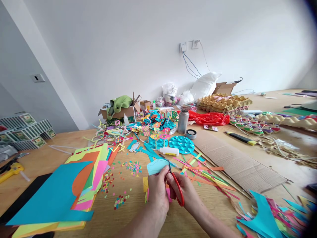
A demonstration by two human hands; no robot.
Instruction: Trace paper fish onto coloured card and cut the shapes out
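Observation:
A light blue piece of paper [156,166] with a drawn outline is held in my left hand [158,190], the fingers pinched at its right edge. My right hand [182,190] grips red-handled scissors [178,188]; their dark blades point up and away beside the paper's right edge. The two hands are close together over the wooden table [119,218]. Partly hidden beneath them are yellow and pink paper pieces [145,185]. Beyond the paper lies a white glue bottle [169,151] on its side, near a round blue textured piece [181,144].
Coloured sheets [54,191] are stacked at left, with paper confetti [132,168] beside them. A metal bottle [183,121] and a tape roll [191,134] stand beyond my hands. Cardboard [235,162], paper strips and scraps [264,211] lie at right. A yellow glue gun [12,172] is far left.

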